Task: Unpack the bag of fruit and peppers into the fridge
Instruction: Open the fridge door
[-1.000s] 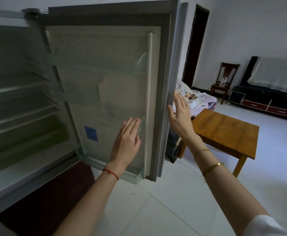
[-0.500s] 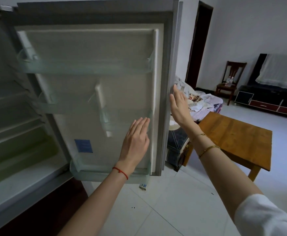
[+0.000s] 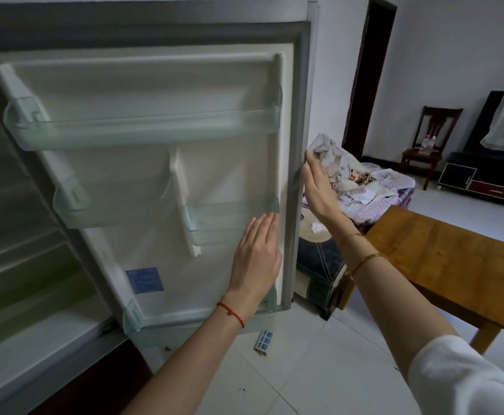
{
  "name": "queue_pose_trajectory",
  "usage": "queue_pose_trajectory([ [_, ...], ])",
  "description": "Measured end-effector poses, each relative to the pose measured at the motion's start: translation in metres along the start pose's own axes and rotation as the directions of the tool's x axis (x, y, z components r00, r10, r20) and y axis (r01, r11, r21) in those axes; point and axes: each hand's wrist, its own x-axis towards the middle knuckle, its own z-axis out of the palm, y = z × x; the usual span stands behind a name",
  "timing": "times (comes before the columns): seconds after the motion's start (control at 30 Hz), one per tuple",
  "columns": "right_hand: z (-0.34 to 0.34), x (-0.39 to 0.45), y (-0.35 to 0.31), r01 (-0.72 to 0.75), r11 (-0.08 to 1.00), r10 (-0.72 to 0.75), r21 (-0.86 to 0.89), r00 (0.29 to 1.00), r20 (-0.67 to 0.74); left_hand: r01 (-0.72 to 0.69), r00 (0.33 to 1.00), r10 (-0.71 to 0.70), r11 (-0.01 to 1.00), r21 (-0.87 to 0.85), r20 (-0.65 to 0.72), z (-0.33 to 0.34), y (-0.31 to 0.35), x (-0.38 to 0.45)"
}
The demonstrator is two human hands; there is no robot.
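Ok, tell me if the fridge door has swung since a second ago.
Yes. The fridge door has swung further open, towards the wooden table, with its inner side more face-on. Left hand and right hand are flat, empty.

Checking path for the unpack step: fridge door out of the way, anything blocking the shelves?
Nothing visible blocks them. The fridge door is swung wide open, with the left hand flat on its inner side and the right hand at its outer edge. The shelves look bare. No bag of produce is in view.
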Motion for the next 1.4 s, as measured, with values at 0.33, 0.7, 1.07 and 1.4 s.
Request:
queue_pose_trajectory([
  [0.33,-0.001,0.019,0.020,0.211,0.970,-0.208,0.119,0.977,-0.037,0.053,0.997,-0.055,0.998,-0.030,-0.060,0.008,0.005,0.005],
  [0.7,-0.008,-0.002,0.025,0.142,0.984,-0.147,0.103,0.989,0.033,0.140,0.990,-0.140,0.990,-0.009,-0.018,-0.005,0.022,-0.003],
  [1.07,-0.029,-0.092,0.026,0.297,0.952,-0.306,0.072,0.929,0.207,0.439,0.895,-0.438,0.898,-0.006,-0.079,-0.065,0.040,-0.089],
  [1.4,-0.005,-0.188,0.004,0.359,0.912,-0.409,0.196,0.777,0.478,0.705,0.706,-0.686,0.704,0.086,-0.174,-0.135,0.069,-0.218],
])
